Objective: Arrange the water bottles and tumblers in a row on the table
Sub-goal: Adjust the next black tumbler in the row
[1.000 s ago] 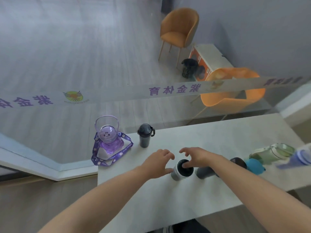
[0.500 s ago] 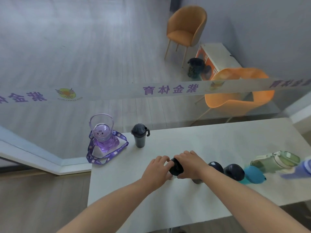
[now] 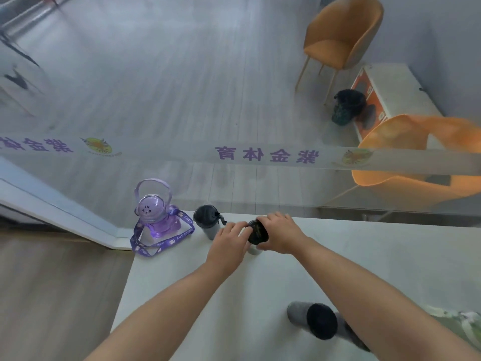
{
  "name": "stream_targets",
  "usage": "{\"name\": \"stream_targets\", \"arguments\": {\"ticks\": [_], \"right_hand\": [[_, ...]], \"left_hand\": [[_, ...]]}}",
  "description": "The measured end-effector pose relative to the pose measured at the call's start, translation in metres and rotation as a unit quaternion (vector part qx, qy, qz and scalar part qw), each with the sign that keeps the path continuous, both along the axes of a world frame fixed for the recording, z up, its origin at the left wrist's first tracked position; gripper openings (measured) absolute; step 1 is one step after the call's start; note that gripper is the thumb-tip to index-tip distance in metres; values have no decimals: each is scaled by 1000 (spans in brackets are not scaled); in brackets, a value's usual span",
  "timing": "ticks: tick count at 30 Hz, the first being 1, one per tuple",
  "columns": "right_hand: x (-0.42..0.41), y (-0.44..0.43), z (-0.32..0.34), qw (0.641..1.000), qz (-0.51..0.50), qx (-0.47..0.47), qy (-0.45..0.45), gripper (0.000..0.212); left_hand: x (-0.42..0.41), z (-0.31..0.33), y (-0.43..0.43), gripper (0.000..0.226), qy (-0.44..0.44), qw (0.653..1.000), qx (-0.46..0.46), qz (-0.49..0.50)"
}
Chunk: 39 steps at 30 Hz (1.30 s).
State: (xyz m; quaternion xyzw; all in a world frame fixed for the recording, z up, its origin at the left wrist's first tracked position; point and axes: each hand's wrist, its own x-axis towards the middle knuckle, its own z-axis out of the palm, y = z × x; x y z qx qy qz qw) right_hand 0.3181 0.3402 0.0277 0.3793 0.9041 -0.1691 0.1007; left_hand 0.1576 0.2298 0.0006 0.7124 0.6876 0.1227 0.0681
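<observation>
Both hands hold a grey tumbler with a black lid upright near the far edge of the pale table. My left hand wraps its left side and my right hand grips the lid and right side. Just left of it stands a grey tumbler with a dark lid and loop. Further left sits a purple bear-shaped bottle with a purple strap. Another grey tumbler with a black lid lies near the table's front edge, partly behind my right forearm. A pale green bottle shows at the right edge.
A glass partition with a frosted band of purple lettering runs along the table's far edge. Beyond it are two orange chairs, a white cabinet and a dark bin. Wooden floor lies left of the table.
Both hands have carried the black-lidded tumbler from the table's middle to the far edge, beside the dark-lidded tumbler. The view has shifted, so the bottles at the right have slid mostly out of frame.
</observation>
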Motion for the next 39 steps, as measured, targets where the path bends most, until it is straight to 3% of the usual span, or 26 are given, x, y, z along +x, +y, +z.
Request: {"name": "stream_targets", "arguments": {"ticks": [12,16,20,23,27,33,39], "right_hand": [[-16,27,-7,999,-24,-8,22,70],[-19,25,-8,999,-38,-9,22,71],[-22,22,-8,998,-57,-9,9,75],[-24,20,-6,998,-65,-14,-8,77],[-25,20,-5,997,-65,-16,-27,79],[-30,23,-8,997,-68,-19,-16,72],[-41,28,-8,997,-70,-35,-9,71]], "left_hand": [[-14,0,29,37,42,999,-1,14],[-27,3,26,50,95,995,20,-8],[-60,11,27,71,141,988,-50,42],[-83,19,30,79,129,976,-140,102],[-102,23,33,76,101,968,-203,110],[-113,18,44,73,56,973,-200,101],[-121,18,50,73,66,973,-205,86]]}}
